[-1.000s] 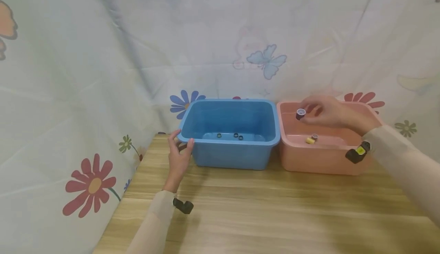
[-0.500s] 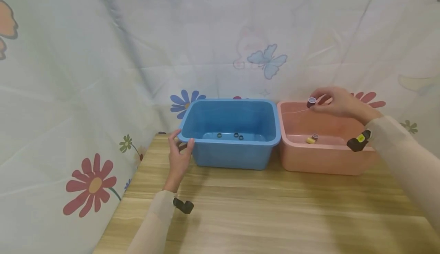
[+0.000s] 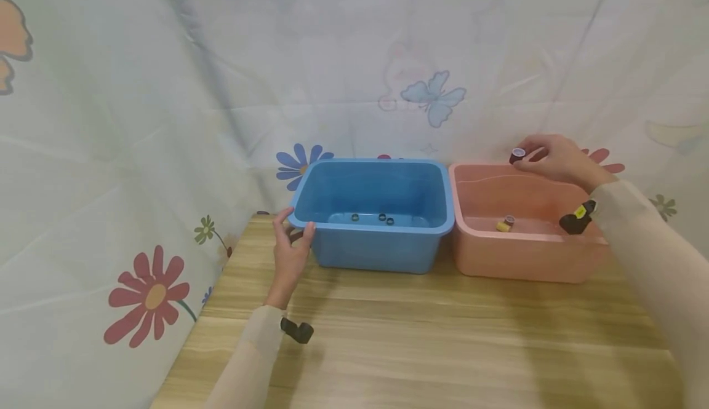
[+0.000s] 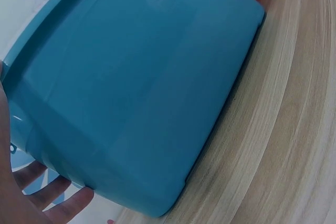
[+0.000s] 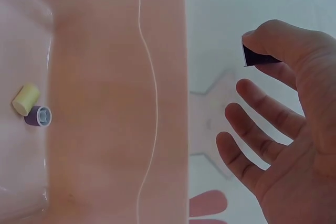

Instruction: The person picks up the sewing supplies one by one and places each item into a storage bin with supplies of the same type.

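My right hand [image 3: 556,158] pinches a small dark cap [image 3: 517,155] with a white inner end between thumb and forefinger, above the back rim of the pink tub [image 3: 526,237]. In the right wrist view the other fingers are spread apart from the cap [image 5: 260,59]. Inside the pink tub a yellow cylinder [image 5: 26,99] lies touching a purple cap [image 5: 38,116]. My left hand [image 3: 290,258] grips the front left corner of the blue tub [image 3: 376,249]. Its fingertips [image 4: 79,198] lie along the tub's side in the left wrist view.
Three small dark rings [image 3: 382,217] lie on the blue tub's floor. Both tubs stand side by side on a wooden table [image 3: 399,335], against a patterned curtain [image 3: 354,77]. A thin wavy white line [image 5: 152,77] runs along the pink tub's inner wall.
My right hand has risen and moved right and back with the cap, from inside the pink tub to above its back rim. The left hand stays on the blue tub.
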Demonstrator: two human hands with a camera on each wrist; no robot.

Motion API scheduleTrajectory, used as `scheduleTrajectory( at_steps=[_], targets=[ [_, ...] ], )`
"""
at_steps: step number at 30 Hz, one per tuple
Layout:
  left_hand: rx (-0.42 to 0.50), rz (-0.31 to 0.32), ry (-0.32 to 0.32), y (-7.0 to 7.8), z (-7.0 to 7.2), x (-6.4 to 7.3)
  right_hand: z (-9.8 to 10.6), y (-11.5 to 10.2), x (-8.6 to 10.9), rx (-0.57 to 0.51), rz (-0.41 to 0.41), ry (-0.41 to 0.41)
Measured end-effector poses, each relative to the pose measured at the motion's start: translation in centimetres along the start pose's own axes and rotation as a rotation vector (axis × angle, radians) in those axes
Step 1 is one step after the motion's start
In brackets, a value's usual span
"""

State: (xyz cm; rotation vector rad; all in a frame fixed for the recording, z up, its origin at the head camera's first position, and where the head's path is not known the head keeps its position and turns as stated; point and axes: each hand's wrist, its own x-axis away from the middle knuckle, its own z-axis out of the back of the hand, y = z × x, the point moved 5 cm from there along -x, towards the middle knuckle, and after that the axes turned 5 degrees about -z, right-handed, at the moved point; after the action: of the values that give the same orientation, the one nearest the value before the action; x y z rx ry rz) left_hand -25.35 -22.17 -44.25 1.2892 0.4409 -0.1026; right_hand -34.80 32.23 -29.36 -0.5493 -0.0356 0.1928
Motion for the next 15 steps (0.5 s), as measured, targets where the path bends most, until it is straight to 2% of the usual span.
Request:
scheduleTrajectory(
  at_steps=[7, 15],
  targets=[
    [-0.01, -0.026, 0.017, 0.1, 0.0, 0.1, 0.2, 1.8, -0.1, -0.03, -0.031, 0.014],
    [-0.009, -0.015, 0.007, 0.0, 0.0, 0.0, 0.5, 4.0, 0.1, -0.043, -0.055, 0.04]
  ],
)
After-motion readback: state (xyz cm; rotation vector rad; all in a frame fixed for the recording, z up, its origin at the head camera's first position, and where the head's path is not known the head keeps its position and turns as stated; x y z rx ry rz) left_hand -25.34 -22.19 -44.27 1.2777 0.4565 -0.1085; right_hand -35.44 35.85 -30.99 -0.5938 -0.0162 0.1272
